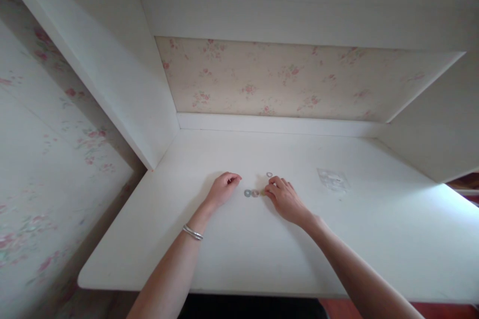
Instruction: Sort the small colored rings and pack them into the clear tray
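A short row of small flat rings lies on the white desk: a grey-blue ring (247, 193), then a pink ring (255, 193) beside it. At the row's right end is a yellowish ring (262, 193), partly hidden by the fingers of my right hand (284, 198), which are pinched on it. Just above that hand lies a pale ring (269, 174), apart from the row. To the left of the rings, my left hand (223, 188) rests on the desk with its fingers curled closed, and I see nothing in it.
A crumpled clear plastic bag (333, 180) lies right of my right hand on the white desk (232, 254). White side panels and an overhead shelf (280, 20) enclose the back. Floral wallpaper (262, 77) shows behind. The desk's front edge is close to my body.
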A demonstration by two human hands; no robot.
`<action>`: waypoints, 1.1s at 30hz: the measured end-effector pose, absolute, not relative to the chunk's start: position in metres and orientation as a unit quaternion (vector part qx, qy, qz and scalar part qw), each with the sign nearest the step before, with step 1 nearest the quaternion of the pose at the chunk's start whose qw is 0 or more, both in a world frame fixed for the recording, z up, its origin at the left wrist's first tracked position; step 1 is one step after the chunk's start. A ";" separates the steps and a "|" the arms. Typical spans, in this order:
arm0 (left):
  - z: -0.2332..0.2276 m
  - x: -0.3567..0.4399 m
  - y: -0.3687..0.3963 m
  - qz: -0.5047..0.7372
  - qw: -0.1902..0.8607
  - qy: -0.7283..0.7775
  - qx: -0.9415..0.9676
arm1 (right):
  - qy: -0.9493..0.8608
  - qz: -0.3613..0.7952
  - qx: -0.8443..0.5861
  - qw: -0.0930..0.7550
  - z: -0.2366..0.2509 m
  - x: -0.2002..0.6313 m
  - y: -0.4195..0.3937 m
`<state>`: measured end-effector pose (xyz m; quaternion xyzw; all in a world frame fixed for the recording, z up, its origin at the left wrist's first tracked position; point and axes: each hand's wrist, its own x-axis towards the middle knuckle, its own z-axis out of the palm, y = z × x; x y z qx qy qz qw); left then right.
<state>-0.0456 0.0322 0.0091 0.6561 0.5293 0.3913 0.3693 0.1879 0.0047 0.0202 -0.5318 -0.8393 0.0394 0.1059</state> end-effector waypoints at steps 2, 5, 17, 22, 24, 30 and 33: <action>0.010 -0.046 0.032 0.388 0.367 0.535 0.655 | -0.840 0.041 -0.531 0.102 0.019 0.187 0.004; 0.011 -0.046 0.031 0.387 0.363 0.539 0.654 | -0.841 0.046 -0.527 0.116 0.019 0.187 0.003; 0.014 -0.030 0.030 0.345 0.359 0.547 0.673 | -0.610 0.187 -0.662 0.393 0.004 0.219 0.013; 0.023 -0.001 0.045 0.303 0.306 0.504 0.749 | -0.558 0.234 -0.673 0.425 0.003 0.225 0.017; 0.027 0.015 0.055 0.279 0.269 0.488 0.782 | -0.560 0.245 -0.667 0.426 0.003 0.225 0.018; 0.024 0.049 0.077 0.241 0.238 0.489 0.804 | -0.546 0.267 -0.659 0.444 0.003 0.227 0.020; 0.018 0.057 0.081 0.257 0.247 0.491 0.795 | -0.543 0.280 -0.653 0.448 0.004 0.228 0.021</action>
